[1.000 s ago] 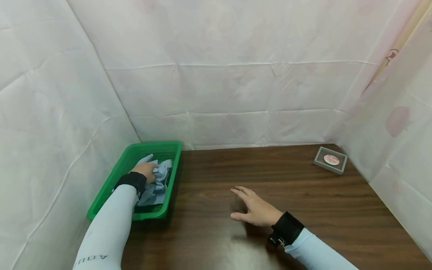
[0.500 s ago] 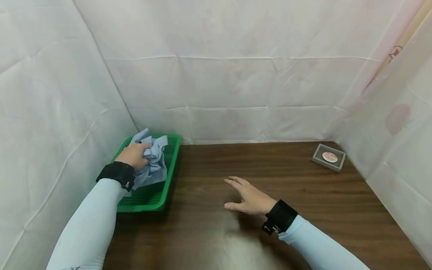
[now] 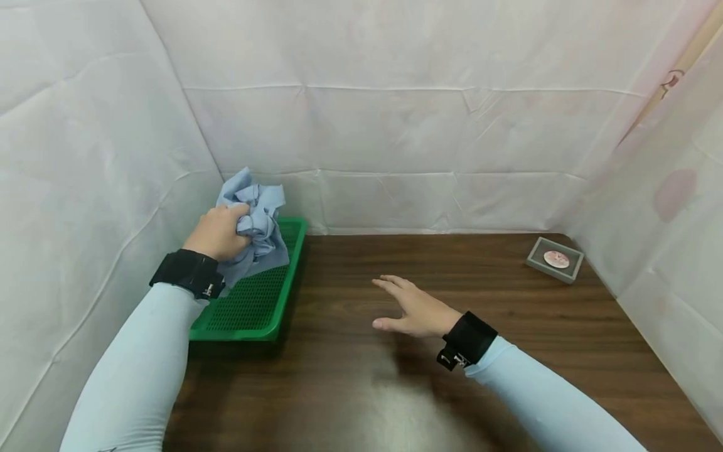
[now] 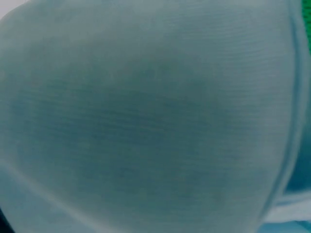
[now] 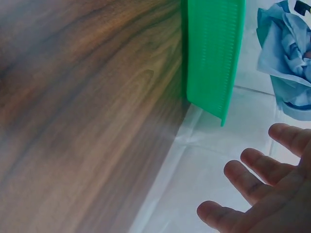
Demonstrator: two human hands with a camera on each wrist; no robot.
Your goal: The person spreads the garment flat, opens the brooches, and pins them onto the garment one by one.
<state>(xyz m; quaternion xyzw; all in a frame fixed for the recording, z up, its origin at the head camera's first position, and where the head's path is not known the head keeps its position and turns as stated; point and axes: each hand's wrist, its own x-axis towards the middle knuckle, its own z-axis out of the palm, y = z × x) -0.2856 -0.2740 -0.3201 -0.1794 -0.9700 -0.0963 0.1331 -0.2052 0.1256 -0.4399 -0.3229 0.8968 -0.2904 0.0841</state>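
Observation:
In the head view my left hand (image 3: 219, 232) grips a crumpled light blue cloth (image 3: 262, 216) by its bunched middle. The cloth hangs in loose folds above the green basket (image 3: 289, 295). Close up in the left wrist view, the cloth (image 4: 155, 116) fills nearly everything and shows a stitched seam at the right; the left hand itself is hidden there. My right hand (image 3: 420, 311) hovers over the wooden table with fingers spread and thumb apart, holding nothing. Its fingers also show in the right wrist view, apart from the cloth (image 5: 291, 53).
The slotted green basket stands at the table's left, against white sheeting (image 3: 384, 138) that walls the back and sides. A small grey rectangular tray (image 3: 575, 271) with a pinkish oval piece inside lies at the far right corner of the brown table (image 3: 350, 370).
My left hand has lifted the cloth up out of the green basket, baring its slotted floor. The right hand keeps its spread pose, shifted slightly up and left in view.

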